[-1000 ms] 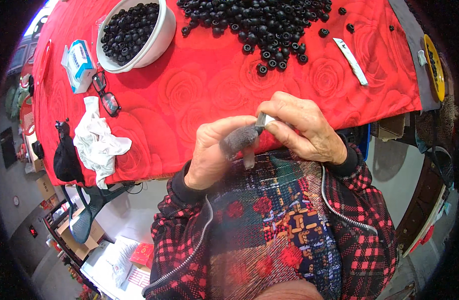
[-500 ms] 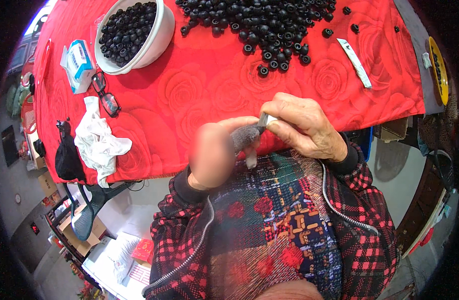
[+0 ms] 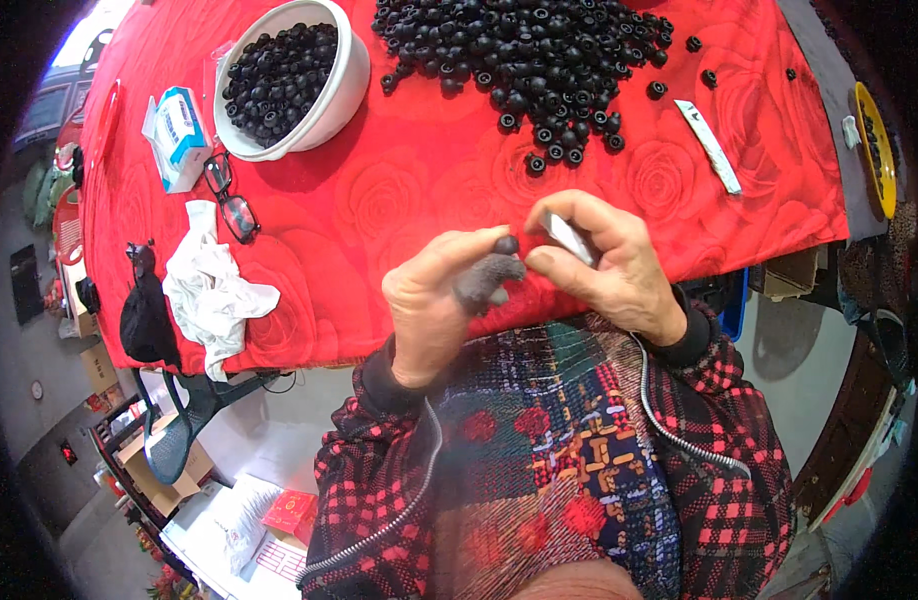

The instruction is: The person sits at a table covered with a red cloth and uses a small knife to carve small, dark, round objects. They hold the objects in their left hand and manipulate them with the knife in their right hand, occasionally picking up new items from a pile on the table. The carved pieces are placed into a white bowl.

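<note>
Above my lap, at the near edge of the red tablecloth [image 3: 369,270], my left hand [image 3: 419,305] pinches a small round black piece [image 3: 506,244] between thumb and fingers. A fuzzy grey covering [image 3: 484,280] wraps fingers of that hand. To its right, my right hand [image 3: 624,265] grips a short blade with a white grip [image 3: 569,238], its fingers curled around it. A small gap parts the two hands. Beyond them a large pile of similar black pieces [image 3: 539,70] spreads over the cloth, with some strays at its right.
A white bowl [image 3: 354,85] full of black pieces stands at the far left. Near it lie a tissue box [image 3: 182,140], eyeglasses [image 3: 241,218], a white cloth [image 3: 214,290] and a black item [image 3: 144,310]. A narrow white packet [image 3: 709,150] and a yellow tray [image 3: 863,100] are at the right.
The blade has come away from my left hand and moved right with my right hand. The black piece now shows between my left fingertips. The whole view has shifted slightly.
</note>
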`<act>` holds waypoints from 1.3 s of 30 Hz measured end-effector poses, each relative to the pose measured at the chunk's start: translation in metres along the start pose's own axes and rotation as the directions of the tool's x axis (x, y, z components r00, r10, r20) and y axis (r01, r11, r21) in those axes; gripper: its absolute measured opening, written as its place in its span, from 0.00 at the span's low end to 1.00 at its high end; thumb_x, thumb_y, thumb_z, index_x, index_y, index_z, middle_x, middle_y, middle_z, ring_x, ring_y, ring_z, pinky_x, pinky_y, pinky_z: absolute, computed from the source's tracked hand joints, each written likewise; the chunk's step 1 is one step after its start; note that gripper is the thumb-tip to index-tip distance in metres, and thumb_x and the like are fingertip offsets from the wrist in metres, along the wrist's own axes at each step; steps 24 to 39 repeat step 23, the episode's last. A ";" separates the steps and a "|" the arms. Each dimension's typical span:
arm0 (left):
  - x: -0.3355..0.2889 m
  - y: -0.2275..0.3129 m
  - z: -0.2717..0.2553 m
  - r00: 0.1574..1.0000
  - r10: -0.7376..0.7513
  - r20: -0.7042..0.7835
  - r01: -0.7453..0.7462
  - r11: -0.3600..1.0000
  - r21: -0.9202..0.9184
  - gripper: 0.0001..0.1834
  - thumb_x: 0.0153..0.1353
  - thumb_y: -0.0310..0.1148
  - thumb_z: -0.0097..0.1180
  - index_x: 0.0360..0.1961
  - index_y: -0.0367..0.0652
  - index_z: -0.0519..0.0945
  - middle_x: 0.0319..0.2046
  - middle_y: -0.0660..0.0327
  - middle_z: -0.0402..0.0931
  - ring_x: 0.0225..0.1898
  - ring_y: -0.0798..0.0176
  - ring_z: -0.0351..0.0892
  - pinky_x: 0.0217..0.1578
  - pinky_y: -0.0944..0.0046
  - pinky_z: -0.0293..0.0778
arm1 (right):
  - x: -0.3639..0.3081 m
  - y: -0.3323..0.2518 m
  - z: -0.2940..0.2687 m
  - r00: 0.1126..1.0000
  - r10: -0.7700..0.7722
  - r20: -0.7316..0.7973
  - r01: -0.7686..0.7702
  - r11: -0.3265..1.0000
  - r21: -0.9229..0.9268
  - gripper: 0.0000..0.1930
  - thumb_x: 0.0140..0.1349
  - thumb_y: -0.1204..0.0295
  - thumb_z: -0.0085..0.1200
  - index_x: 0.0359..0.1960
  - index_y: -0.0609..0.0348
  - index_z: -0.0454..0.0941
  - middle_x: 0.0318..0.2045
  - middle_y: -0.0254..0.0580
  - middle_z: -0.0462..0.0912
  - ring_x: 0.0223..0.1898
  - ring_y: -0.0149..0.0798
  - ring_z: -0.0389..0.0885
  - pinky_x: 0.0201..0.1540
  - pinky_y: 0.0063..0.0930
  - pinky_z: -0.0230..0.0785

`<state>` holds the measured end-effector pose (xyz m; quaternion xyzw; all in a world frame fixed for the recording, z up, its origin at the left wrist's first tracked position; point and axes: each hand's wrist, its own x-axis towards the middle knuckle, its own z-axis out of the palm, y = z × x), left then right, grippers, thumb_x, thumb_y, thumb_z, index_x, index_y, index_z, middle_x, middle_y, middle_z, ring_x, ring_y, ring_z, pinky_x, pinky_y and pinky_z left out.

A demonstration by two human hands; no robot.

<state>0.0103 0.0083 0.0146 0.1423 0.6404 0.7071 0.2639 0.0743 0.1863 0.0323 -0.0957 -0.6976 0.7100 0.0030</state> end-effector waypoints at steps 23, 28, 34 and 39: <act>-0.009 0.009 -0.009 0.868 -0.280 0.410 0.443 0.810 -0.384 0.21 0.55 0.34 0.62 0.47 0.34 0.75 0.33 0.54 0.80 0.26 0.67 0.78 0.24 0.74 0.73 | 0.001 0.006 0.003 0.642 -0.722 0.258 0.739 0.492 -0.461 0.20 0.48 0.74 0.64 0.44 0.66 0.77 0.20 0.40 0.75 0.17 0.40 0.73 0.18 0.31 0.62; -0.009 0.009 -0.009 0.868 -0.280 0.410 0.443 0.810 -0.384 0.21 0.55 0.34 0.62 0.47 0.34 0.75 0.33 0.54 0.80 0.26 0.67 0.78 0.24 0.74 0.73 | 0.001 0.006 0.003 0.642 -0.722 0.258 0.739 0.492 -0.461 0.20 0.48 0.74 0.64 0.44 0.66 0.77 0.20 0.40 0.75 0.17 0.40 0.73 0.18 0.31 0.62; -0.009 0.009 -0.009 0.868 -0.280 0.410 0.443 0.810 -0.384 0.21 0.55 0.34 0.62 0.47 0.34 0.75 0.33 0.54 0.80 0.26 0.67 0.78 0.24 0.74 0.73 | 0.001 0.006 0.003 0.642 -0.722 0.258 0.739 0.492 -0.461 0.20 0.48 0.74 0.64 0.44 0.66 0.77 0.20 0.40 0.75 0.17 0.40 0.73 0.18 0.31 0.62; -0.009 0.009 -0.009 0.868 -0.280 0.410 0.443 0.810 -0.384 0.21 0.55 0.34 0.62 0.47 0.34 0.75 0.33 0.54 0.80 0.26 0.67 0.78 0.24 0.74 0.73 | 0.001 0.006 0.003 0.642 -0.722 0.258 0.739 0.492 -0.461 0.20 0.48 0.74 0.64 0.44 0.66 0.77 0.20 0.40 0.75 0.17 0.40 0.73 0.18 0.31 0.62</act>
